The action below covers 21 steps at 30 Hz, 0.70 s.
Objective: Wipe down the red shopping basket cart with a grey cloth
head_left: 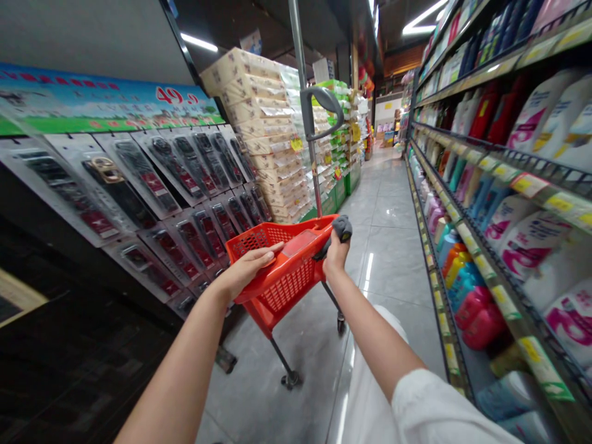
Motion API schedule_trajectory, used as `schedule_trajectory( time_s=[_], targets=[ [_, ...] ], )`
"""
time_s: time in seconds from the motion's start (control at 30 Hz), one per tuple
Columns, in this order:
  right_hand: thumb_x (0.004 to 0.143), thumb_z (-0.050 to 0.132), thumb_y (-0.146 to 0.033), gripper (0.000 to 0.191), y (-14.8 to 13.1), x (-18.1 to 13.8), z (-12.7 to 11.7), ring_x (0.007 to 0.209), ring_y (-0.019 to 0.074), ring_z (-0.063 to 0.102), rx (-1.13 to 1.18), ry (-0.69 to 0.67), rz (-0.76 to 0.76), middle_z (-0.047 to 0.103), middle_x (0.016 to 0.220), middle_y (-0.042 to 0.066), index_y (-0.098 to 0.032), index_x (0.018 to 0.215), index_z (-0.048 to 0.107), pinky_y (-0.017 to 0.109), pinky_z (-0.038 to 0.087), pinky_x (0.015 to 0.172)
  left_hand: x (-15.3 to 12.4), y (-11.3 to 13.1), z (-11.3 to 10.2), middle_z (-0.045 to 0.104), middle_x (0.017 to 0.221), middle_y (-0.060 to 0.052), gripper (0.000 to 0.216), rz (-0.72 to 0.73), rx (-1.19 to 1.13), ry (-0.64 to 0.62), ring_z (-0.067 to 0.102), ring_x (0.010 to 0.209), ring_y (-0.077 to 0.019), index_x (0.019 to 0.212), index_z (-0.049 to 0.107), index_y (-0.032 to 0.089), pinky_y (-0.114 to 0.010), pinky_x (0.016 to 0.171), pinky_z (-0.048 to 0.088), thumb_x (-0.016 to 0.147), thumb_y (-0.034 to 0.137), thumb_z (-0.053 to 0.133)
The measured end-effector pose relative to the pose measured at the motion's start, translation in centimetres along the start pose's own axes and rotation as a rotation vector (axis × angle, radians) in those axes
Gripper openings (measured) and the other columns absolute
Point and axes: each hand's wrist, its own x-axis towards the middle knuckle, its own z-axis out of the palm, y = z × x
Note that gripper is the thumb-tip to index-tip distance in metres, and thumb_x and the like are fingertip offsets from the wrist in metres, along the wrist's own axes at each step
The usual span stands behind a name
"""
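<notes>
In front of me is a small red shopping cart [287, 287] with perforated walls, standing on dark legs with casters. My left hand [250, 269] lies flat on the cart's near rim at the left, fingers stretched out. At the right corner my right hand [336, 256] is closed around a dark grey grip [342, 228] on the cart, its fingers partly hidden. A metal pole [314, 166] rises behind the rim and carries a grey loop handle [330, 114]. Only a bit of the basket's inside shows, and I see no goods there.
To the left hangs a rack of packaged belts [161, 154] under a price banner [111, 102]. Stacked cartons [263, 135] stand beyond it. Shelves of bottles [509, 240] line the right side. A grey tiled aisle [383, 191] runs ahead between them.
</notes>
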Motion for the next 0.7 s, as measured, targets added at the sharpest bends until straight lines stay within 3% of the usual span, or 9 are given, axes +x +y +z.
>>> schedule_trajectory(
  time_s=[0.03, 0.1, 0.2, 0.27, 0.37, 0.47, 0.53, 0.6, 0.7],
  targets=[
    [0.076, 0.063, -0.034, 0.041, -0.6, 2.3, 0.0, 0.106, 0.0183, 0.065, -0.001, 0.057, 0.024, 0.070, 0.113, 0.005, -0.017, 0.113, 0.061, 0.038, 0.049, 0.101, 0.0, 0.0, 0.0, 0.051, 0.144, -0.006, 0.065, 0.001, 0.005, 0.003, 0.043, 0.138, -0.0308, 0.125, 0.066, 0.026, -0.043, 0.116, 0.032, 0.072, 0.063, 0.069],
    [0.068, 0.070, -0.028, 0.037, -1.5, 5.8, 0.1, 0.089, 0.0184, 0.068, -0.021, 0.019, 0.109, 0.073, 0.094, 0.003, -0.015, 0.102, 0.065, 0.037, 0.054, 0.091, 0.2, -0.1, 0.0, 0.051, 0.144, -0.005, 0.063, 0.013, 0.012, 0.010, 0.041, 0.139, -0.0308, 0.125, 0.066, 0.027, -0.043, 0.116, 0.032, 0.072, 0.063, 0.070],
    [0.064, 0.073, -0.028, 0.039, -2.0, 7.9, -0.1, 0.087, 0.0183, 0.068, -0.066, -0.092, 0.152, 0.073, 0.090, 0.003, -0.013, 0.100, 0.066, 0.036, 0.054, 0.090, 0.5, -0.1, 0.2, 0.049, 0.145, -0.006, 0.064, 0.022, 0.004, 0.004, 0.040, 0.140, -0.0308, 0.126, 0.065, 0.027, -0.044, 0.116, 0.031, 0.073, 0.062, 0.069],
    [0.066, 0.073, -0.031, 0.046, -1.8, 6.7, -0.3, 0.102, 0.0187, 0.065, -0.112, -0.134, 0.049, 0.072, 0.105, 0.007, -0.013, 0.108, 0.065, 0.038, 0.048, 0.100, 0.6, -0.1, 0.4, 0.048, 0.146, -0.006, 0.063, 0.012, -0.022, -0.006, 0.041, 0.139, -0.0301, 0.126, 0.065, 0.026, -0.044, 0.117, 0.030, 0.074, 0.061, 0.070],
    [0.071, 0.071, -0.033, 0.059, -1.4, 1.6, -0.5, 0.130, 0.0182, 0.049, -0.193, -0.175, -0.159, 0.055, 0.139, 0.010, -0.016, 0.126, 0.057, 0.040, 0.032, 0.115, 0.9, -0.1, 0.8, 0.049, 0.146, -0.005, 0.056, 0.011, -0.096, -0.010, 0.042, 0.139, -0.0282, 0.120, 0.069, 0.027, -0.041, 0.119, 0.028, 0.073, 0.058, 0.072],
    [0.082, 0.061, -0.036, 0.049, -1.5, -4.9, -0.6, 0.146, 0.0175, 0.027, -0.273, -0.251, -0.229, 0.035, 0.155, 0.004, -0.025, 0.129, 0.056, 0.046, 0.019, 0.121, 1.0, -0.2, 0.9, 0.052, 0.143, -0.005, 0.052, 0.024, -0.159, 0.001, 0.043, 0.139, -0.0274, 0.115, 0.072, 0.026, -0.039, 0.119, 0.029, 0.072, 0.056, 0.074],
    [0.085, 0.060, -0.035, 0.043, -1.7, -7.5, -0.5, 0.149, 0.0184, 0.018, -0.335, -0.325, -0.276, 0.030, 0.158, 0.002, -0.026, 0.127, 0.059, 0.047, 0.009, 0.123, 1.0, -0.3, 0.8, 0.053, 0.142, -0.006, 0.054, 0.017, -0.163, 0.001, 0.044, 0.137, -0.0278, 0.116, 0.072, 0.025, -0.040, 0.118, 0.030, 0.073, 0.056, 0.073],
    [0.085, 0.059, -0.034, 0.040, -1.9, -7.4, -0.4, 0.149, 0.0192, 0.020, -0.338, -0.335, -0.300, 0.038, 0.154, 0.004, -0.025, 0.124, 0.061, 0.047, 0.008, 0.123, 0.9, -0.4, 0.6, 0.052, 0.143, -0.007, 0.055, 0.009, -0.144, -0.008, 0.046, 0.136, -0.0283, 0.120, 0.070, 0.024, -0.041, 0.117, 0.032, 0.075, 0.057, 0.071],
    [0.085, 0.057, -0.035, 0.044, -1.8, -4.3, 0.0, 0.145, 0.0193, 0.031, -0.241, -0.224, -0.250, 0.050, 0.144, 0.007, -0.022, 0.128, 0.058, 0.047, 0.016, 0.122, 1.0, -0.6, 0.4, 0.050, 0.146, -0.007, 0.055, 0.005, -0.142, -0.027, 0.046, 0.136, -0.0278, 0.121, 0.069, 0.024, -0.041, 0.116, 0.034, 0.077, 0.057, 0.069]
  ],
)
